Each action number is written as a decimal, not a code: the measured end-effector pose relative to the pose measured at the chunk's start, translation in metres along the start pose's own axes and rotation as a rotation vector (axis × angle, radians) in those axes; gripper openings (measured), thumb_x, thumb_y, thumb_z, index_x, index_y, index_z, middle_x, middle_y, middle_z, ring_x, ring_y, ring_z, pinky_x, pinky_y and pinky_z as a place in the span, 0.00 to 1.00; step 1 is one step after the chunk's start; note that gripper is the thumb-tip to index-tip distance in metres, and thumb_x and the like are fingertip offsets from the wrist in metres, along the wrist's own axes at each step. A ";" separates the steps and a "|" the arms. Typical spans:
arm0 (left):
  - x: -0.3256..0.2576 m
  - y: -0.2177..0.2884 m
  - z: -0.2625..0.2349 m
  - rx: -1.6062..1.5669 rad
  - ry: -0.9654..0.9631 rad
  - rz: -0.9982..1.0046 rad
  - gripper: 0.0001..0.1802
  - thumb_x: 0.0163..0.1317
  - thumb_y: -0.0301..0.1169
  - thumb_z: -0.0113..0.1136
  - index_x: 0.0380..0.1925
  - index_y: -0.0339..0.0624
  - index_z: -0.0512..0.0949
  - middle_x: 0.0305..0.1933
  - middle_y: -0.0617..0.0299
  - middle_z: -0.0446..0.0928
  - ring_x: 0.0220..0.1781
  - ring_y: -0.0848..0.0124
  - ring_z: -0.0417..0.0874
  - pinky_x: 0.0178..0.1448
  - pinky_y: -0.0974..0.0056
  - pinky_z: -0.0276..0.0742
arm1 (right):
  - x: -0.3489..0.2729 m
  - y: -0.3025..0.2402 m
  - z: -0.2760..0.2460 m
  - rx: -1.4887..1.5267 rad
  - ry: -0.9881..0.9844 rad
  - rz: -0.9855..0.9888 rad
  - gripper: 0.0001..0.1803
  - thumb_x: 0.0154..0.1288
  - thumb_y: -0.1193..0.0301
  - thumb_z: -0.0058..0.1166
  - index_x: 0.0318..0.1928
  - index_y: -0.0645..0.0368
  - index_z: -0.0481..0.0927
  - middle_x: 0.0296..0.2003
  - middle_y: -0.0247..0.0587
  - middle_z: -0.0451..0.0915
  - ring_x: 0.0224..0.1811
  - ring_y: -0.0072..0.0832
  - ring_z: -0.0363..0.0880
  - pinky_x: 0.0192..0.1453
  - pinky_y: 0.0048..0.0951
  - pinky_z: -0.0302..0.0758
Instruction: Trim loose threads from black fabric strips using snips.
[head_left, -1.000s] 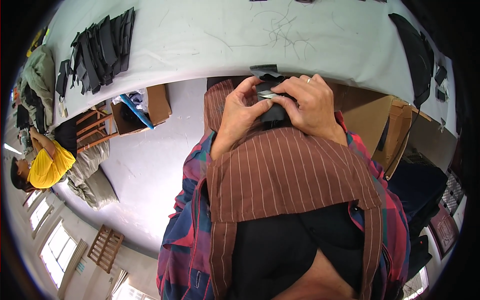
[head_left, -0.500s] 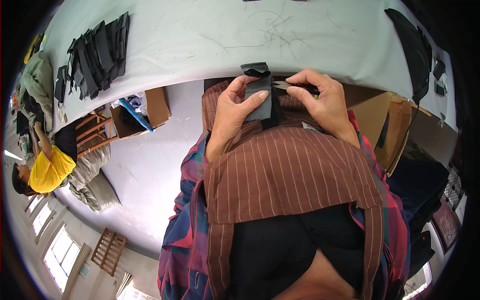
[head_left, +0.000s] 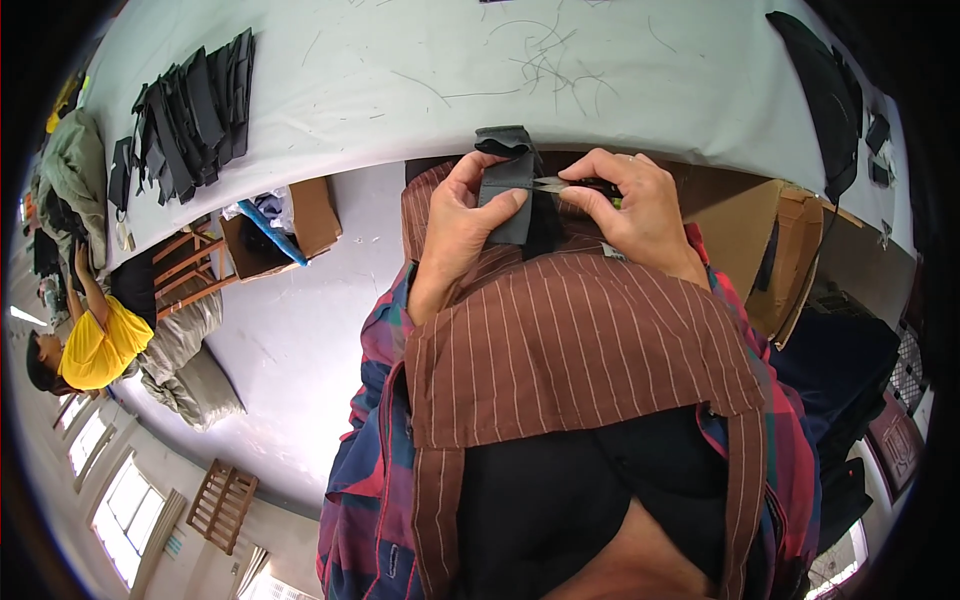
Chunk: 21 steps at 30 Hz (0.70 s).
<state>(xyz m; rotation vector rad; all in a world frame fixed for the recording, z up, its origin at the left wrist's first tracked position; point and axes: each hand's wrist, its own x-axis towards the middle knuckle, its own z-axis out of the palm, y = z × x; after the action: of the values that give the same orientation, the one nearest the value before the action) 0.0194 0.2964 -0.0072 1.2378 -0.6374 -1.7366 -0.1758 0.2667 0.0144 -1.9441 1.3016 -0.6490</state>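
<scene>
My left hand (head_left: 462, 217) pinches a folded strip of dark grey fabric (head_left: 508, 178) between thumb and fingers, just off the near edge of the table. Its top end curls over in a loop. In my right hand (head_left: 630, 198) is a pair of thread snips (head_left: 551, 184), gripped between thumb and forefinger. The pale metal tips point left and meet the right edge of the fabric strip; the rest of the tool is mostly hidden by my fingers. Behind the strip, a darker piece of cloth (head_left: 542, 228) hangs over my striped apron.
Stacked dark fabric pieces (head_left: 200, 115) lie on the pale table (head_left: 330, 95) at the left. Loose thread ends (head_left: 548, 65) are scattered ahead. Black cloth (head_left: 820, 105) rests at the right edge. Cardboard boxes (head_left: 318, 215) (head_left: 795, 240) stand below. A person in yellow (head_left: 105, 340) works far left.
The snips have moved slightly left, so their tips now reach the strip's edge. Both hands and the fabric have shifted a little to the left.
</scene>
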 end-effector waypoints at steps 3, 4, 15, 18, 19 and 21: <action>0.000 -0.001 -0.001 -0.023 0.005 0.003 0.21 0.53 0.20 0.61 0.49 0.34 0.72 0.44 0.61 0.76 0.44 0.77 0.76 0.50 0.73 0.73 | 0.000 -0.003 -0.001 -0.021 -0.015 0.007 0.07 0.55 0.65 0.60 0.32 0.54 0.80 0.25 0.34 0.81 0.25 0.34 0.76 0.34 0.31 0.66; 0.001 -0.001 -0.001 -0.013 0.006 0.007 0.21 0.53 0.20 0.61 0.49 0.34 0.72 0.44 0.61 0.76 0.44 0.77 0.76 0.49 0.72 0.73 | 0.000 -0.003 -0.001 -0.021 -0.015 0.007 0.07 0.55 0.65 0.60 0.32 0.54 0.80 0.25 0.34 0.81 0.25 0.34 0.76 0.34 0.31 0.66; 0.001 0.003 -0.010 -0.176 -0.091 -0.042 0.21 0.64 0.37 0.52 0.53 0.38 0.70 0.45 0.62 0.74 0.37 0.77 0.72 0.38 0.73 0.68 | 0.005 0.003 0.009 0.158 0.030 0.042 0.08 0.56 0.66 0.60 0.33 0.57 0.81 0.23 0.37 0.80 0.21 0.33 0.75 0.29 0.29 0.69; 0.005 -0.005 -0.021 -0.294 -0.228 -0.028 0.24 0.63 0.37 0.56 0.56 0.37 0.67 0.49 0.61 0.72 0.46 0.75 0.72 0.47 0.70 0.69 | 0.005 0.007 0.012 0.208 0.031 0.094 0.09 0.57 0.67 0.60 0.34 0.59 0.80 0.23 0.39 0.80 0.22 0.30 0.77 0.28 0.27 0.70; 0.004 -0.007 -0.021 -0.292 -0.226 -0.029 0.24 0.63 0.37 0.56 0.56 0.37 0.67 0.49 0.61 0.72 0.46 0.75 0.72 0.47 0.70 0.69 | 0.005 0.007 0.012 0.211 0.031 0.095 0.09 0.57 0.67 0.60 0.34 0.59 0.80 0.23 0.39 0.80 0.22 0.30 0.77 0.28 0.27 0.70; 0.004 -0.014 -0.017 -0.197 -0.158 0.027 0.28 0.59 0.32 0.62 0.57 0.37 0.65 0.52 0.60 0.71 0.53 0.73 0.72 0.56 0.67 0.69 | 0.006 0.006 0.012 0.260 0.012 0.137 0.09 0.58 0.68 0.60 0.36 0.59 0.80 0.22 0.39 0.81 0.23 0.27 0.78 0.29 0.26 0.71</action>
<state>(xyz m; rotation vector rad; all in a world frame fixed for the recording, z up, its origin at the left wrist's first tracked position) 0.0298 0.3008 -0.0266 0.9599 -0.5563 -1.8388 -0.1688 0.2630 0.0025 -1.6296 1.2764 -0.7233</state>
